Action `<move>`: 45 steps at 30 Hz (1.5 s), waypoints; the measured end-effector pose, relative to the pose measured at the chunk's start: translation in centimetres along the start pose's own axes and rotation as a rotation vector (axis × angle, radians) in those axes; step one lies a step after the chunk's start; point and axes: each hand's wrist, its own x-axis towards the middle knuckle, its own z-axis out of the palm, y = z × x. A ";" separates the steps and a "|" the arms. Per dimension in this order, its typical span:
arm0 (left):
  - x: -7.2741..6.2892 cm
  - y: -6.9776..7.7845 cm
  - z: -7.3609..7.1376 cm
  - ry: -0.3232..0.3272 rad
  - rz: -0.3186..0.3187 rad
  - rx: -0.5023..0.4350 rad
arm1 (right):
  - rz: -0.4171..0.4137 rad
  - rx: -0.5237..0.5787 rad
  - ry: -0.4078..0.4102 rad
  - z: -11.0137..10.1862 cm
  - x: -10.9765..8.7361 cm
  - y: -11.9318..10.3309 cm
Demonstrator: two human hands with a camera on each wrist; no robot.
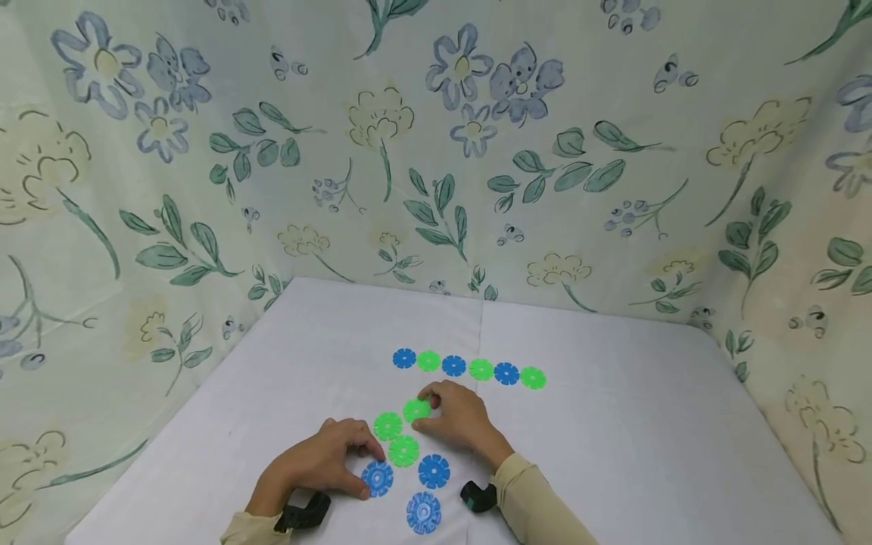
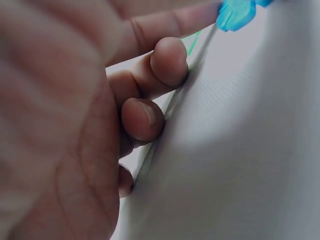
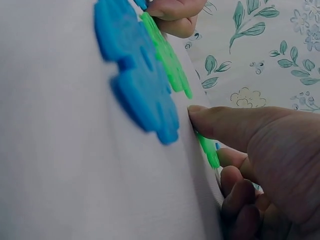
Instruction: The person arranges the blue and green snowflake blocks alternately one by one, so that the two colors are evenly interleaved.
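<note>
Thumb and forefinger of my left hand (image 1: 327, 458) pinch a blue notched plastic disc (image 1: 378, 478) at its edges, low over the white tabletop. In the left wrist view only part of that disc (image 2: 236, 14) shows, by the forefinger's tip. My right hand (image 1: 458, 415) pinches a green notched disc (image 1: 416, 410) between thumb and forefinger. Two more green discs, one farther off (image 1: 387, 425) and one nearer (image 1: 404, 451), lie between the hands. Closer to me are two blue discs, the right one (image 1: 434, 471) and the front one (image 1: 424, 513).
Beyond the hands a row of several discs alternates blue and green, from a blue disc (image 1: 404, 358) to a green disc (image 1: 533, 378). The white cloth-covered table (image 1: 647, 439) extends both ways. A floral curtain (image 1: 436, 189) hangs behind it.
</note>
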 end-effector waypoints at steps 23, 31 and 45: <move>-0.1 0.1 0.4 -0.058 -0.002 -0.146 | -0.004 0.033 -0.023 0.3 -0.5 0.3; -0.4 0.5 0.1 -0.064 0.029 -0.210 | -0.064 0.011 -0.016 0.2 -0.4 0.1; -0.4 -0.6 -0.3 -0.018 0.004 -0.309 | -0.091 0.160 0.032 -0.1 0.1 0.7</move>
